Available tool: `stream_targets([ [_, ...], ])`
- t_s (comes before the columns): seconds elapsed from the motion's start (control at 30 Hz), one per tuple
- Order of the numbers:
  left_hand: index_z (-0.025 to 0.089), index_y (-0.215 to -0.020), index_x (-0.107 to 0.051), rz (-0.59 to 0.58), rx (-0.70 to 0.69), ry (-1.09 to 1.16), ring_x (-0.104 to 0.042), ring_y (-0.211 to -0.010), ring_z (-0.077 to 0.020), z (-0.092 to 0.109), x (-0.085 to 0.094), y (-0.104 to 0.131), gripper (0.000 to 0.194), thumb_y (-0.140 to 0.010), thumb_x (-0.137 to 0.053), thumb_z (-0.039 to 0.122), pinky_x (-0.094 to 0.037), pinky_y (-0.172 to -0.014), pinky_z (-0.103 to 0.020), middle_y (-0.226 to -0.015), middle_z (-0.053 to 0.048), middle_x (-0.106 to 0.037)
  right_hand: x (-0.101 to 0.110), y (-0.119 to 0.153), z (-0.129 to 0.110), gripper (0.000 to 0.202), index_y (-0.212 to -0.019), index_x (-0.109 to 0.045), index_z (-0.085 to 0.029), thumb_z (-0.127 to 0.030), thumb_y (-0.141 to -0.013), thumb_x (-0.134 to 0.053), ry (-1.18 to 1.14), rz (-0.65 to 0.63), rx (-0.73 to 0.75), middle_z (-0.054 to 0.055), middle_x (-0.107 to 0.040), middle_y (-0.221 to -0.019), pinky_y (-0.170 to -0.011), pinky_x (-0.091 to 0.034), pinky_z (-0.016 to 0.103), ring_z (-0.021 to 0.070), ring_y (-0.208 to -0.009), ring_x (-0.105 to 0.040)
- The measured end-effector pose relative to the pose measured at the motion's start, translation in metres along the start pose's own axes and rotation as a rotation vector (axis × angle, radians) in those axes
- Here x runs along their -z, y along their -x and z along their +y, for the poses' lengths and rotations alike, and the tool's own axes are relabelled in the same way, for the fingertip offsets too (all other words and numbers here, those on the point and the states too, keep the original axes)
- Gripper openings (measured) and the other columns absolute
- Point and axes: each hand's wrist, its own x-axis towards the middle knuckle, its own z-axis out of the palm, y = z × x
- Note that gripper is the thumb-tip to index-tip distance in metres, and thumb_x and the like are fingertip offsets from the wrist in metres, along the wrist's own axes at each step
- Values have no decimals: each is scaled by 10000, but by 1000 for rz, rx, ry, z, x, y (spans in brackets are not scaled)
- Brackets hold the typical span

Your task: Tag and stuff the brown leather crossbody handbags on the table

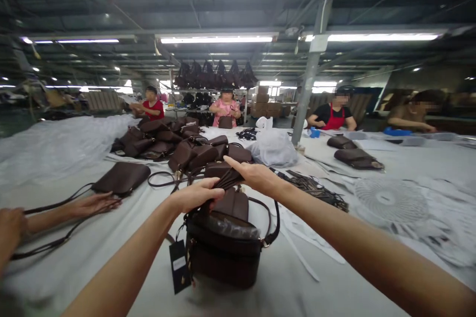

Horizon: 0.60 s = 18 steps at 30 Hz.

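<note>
A dark brown handbag stands upright close in front of me, with clear plastic showing at its top and a black hang tag hanging at its left. Above it, my left hand is closed on a brown strap folded in several strands. My right hand grips the far end of these strands, its index finger stretched forward. The fingers' undersides are hidden. Behind the strap, another brown handbag lies on the white-covered table.
Brown bags are heaped ahead. On the left, a co-worker's hand is beside a flat bag. A post, a bundle of dark straps and a white fan are to the right. Several people work across the table.
</note>
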Motion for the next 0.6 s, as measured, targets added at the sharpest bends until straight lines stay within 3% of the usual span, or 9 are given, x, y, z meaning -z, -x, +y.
stream_targets([
  [0.13, 202, -839, -487, -40, 85, 39, -574, -561, -132, 0, -4, -3, 231, -722, -632, 339, -445, -524, -224, -619, 47, -579, -3, 7, 13, 854, -1541, -35, -241, -304, -894, -589, -33, 30, -5, 106, -686, -1060, -711, -517, 287, 253, -886, -693],
  [0.23, 207, -872, -490, -19, 123, 130, -574, -546, -131, -1, -7, -6, 280, -731, -663, 376, -492, -557, -250, -591, 61, -548, -3, 10, 32, 1012, -1537, -72, -244, -335, -777, -734, -292, -26, 121, 121, -609, -1271, -845, -510, 298, 253, -1086, -626],
  [0.27, 208, -853, -484, -10, 130, 172, -542, -515, -113, -2, -8, -7, 290, -722, -681, 376, -502, -559, -259, -579, 74, -514, -4, 13, 42, 980, -1527, -130, -249, -354, -768, -741, -411, -64, 109, 113, -572, -1332, -868, -504, 283, 235, -1136, -598],
  [0.33, 208, -802, -462, 25, 138, 269, -450, -461, -72, -7, -7, -8, 318, -698, -718, 366, -486, -516, -241, -580, 92, -448, -12, 25, 61, 686, -1465, -300, -234, -407, -876, -606, -582, -149, -84, 100, -561, -1352, -829, -515, 240, 185, -1136, -596],
  [0.4, 209, -765, -439, 79, 149, 344, -371, -442, -45, -14, -4, -6, 354, -680, -745, 365, -399, -434, -182, -590, 95, -411, -28, 46, 74, 399, -1294, -510, -163, -382, -979, -399, -607, -243, -365, 122, -664, -1178, -698, -533, 226, 165, -964, -671],
  [0.43, 208, -753, -430, 103, 158, 367, -344, -438, -38, -19, -3, -5, 371, -675, -754, 371, -345, -405, -161, -592, 94, -403, -40, 60, 76, 378, -1166, -590, -122, -357, -991, -350, -581, -296, -462, 136, -706, -1039, -630, -529, 232, 172, -848, -696],
  [0.5, 208, -743, -422, 123, 184, 386, -316, -434, -30, -28, -2, -2, 394, -671, -761, 395, -276, -384, -145, -595, 90, -402, -69, 90, 71, 281, -861, -660, -88, -307, -922, -494, -535, -426, -563, 123, -713, -744, -544, -506, 263, 200, -632, -691],
  [0.53, 207, -742, -421, 124, 194, 389, -308, -432, -28, -32, -2, -2, 401, -671, -760, 410, -264, -382, -143, -600, 88, -407, -85, 105, 65, 208, -779, -654, -101, -285, -856, -593, -518, -470, -598, 112, -706, -703, -559, -503, 274, 215, -634, -693],
  [0.6, 207, -745, -421, 129, 190, 383, -300, -432, -25, -35, -3, -2, 407, -671, -754, 429, -251, -381, -144, -609, 84, -417, -115, 130, 49, 148, -790, -645, -111, -247, -756, -692, -470, -476, -673, 148, -719, -835, -658, -499, 316, 269, -810, -700],
])
